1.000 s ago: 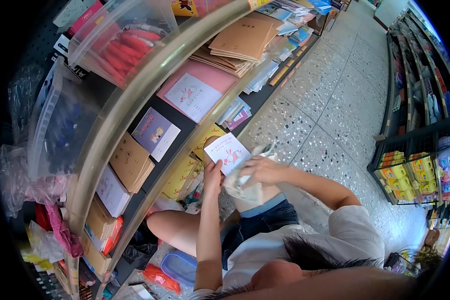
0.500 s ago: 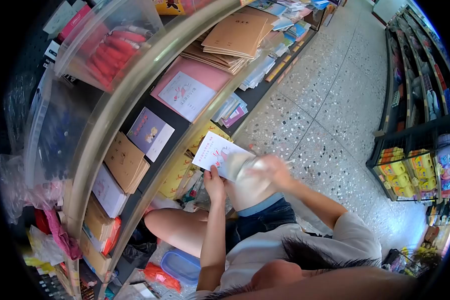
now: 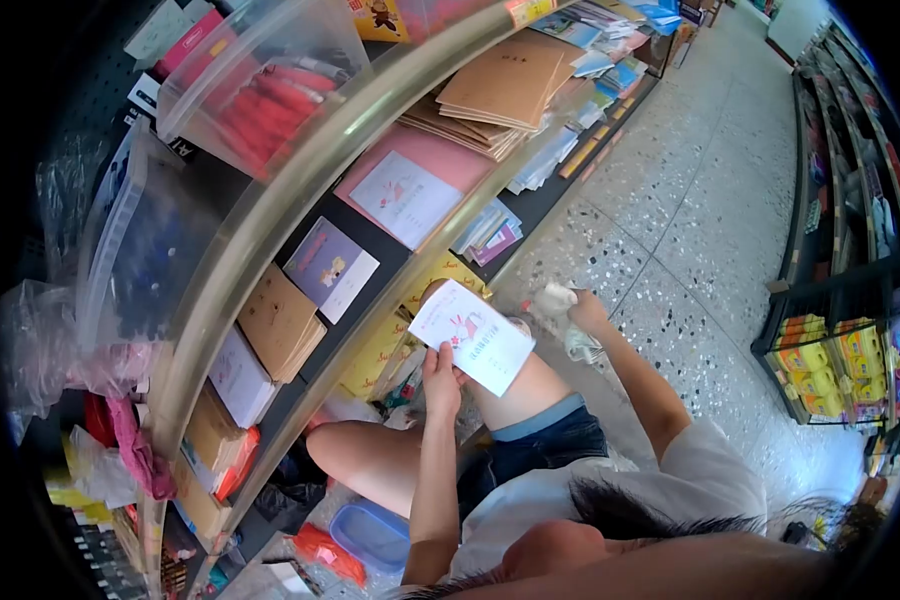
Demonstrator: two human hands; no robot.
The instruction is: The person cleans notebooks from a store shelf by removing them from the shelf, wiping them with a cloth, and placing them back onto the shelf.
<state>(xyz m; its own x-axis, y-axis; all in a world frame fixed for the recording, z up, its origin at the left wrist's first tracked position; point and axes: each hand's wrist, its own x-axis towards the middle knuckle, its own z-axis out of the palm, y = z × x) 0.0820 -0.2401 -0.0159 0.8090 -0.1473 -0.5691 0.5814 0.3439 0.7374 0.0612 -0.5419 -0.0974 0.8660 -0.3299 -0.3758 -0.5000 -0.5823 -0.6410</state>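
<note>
My left hand (image 3: 441, 382) grips the lower left edge of a white booklet (image 3: 473, 338) with a pink rabbit drawing on its cover. The booklet lies tilted over my bent leg, its whole cover showing. To the right of it, away from the booklet, my right hand (image 3: 587, 311) is closed on a crumpled whitish cloth (image 3: 555, 298), part of which hangs down below the fingers.
On the left, shelves hold a purple booklet (image 3: 331, 268), brown notebooks (image 3: 507, 80) and a clear bin of red items (image 3: 275, 110). A blue plastic tray (image 3: 370, 535) sits on the floor. Across the speckled aisle (image 3: 710, 225) stands a rack of yellow packages (image 3: 808, 365).
My right hand has moved right with the cloth, off the booklet, uncovering its cover. The view has shifted slightly. My left hand still holds the booklet.
</note>
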